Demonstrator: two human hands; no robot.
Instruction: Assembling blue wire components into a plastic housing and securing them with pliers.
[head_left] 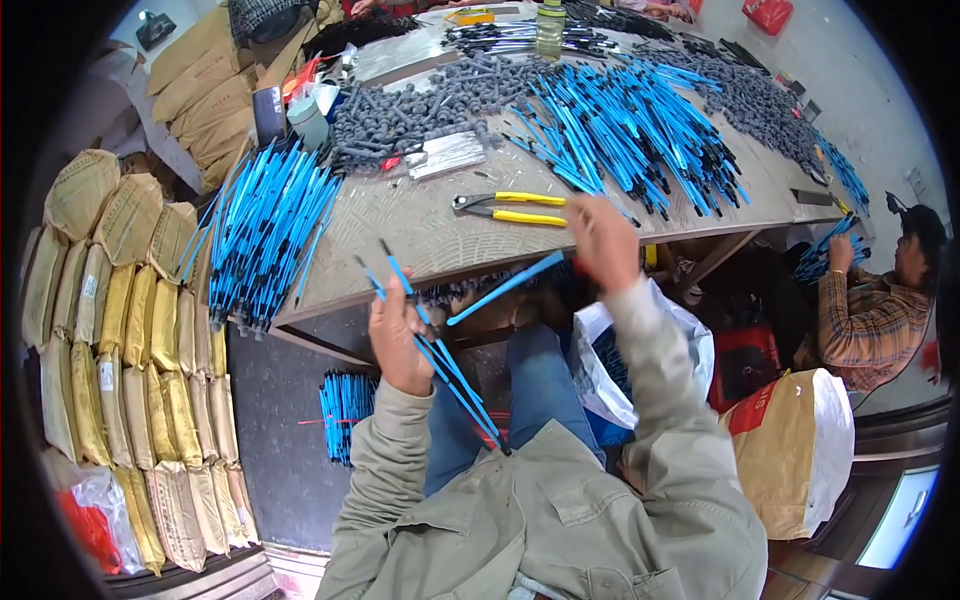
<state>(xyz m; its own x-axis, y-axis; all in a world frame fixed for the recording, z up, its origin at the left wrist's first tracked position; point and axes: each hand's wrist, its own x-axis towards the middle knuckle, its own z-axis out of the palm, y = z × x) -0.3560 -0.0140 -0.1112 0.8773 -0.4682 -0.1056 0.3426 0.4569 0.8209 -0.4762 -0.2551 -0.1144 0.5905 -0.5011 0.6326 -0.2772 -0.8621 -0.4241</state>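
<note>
My left hand [397, 335] grips a small bunch of thin blue rods with black tips [452, 375] that slant down across my lap. In front of the table edge, my right hand [603, 243] holds a single blue rod [505, 288], its free end pointing toward the left hand. Yellow-handled pliers [510, 207] lie on the table [420, 235] just beyond my right hand. A large heap of blue rods [625, 130] covers the table's right part, and another bundle [262, 235] lies at its left edge.
A pile of small grey parts [420, 110] sits at the table's back. Stacked tan sacks [130, 330] fill the left side. More blue rods [345, 410] lie on the floor. A white bag [650, 350] and a tan sack [795, 450] stand at right, near a seated person [875, 310].
</note>
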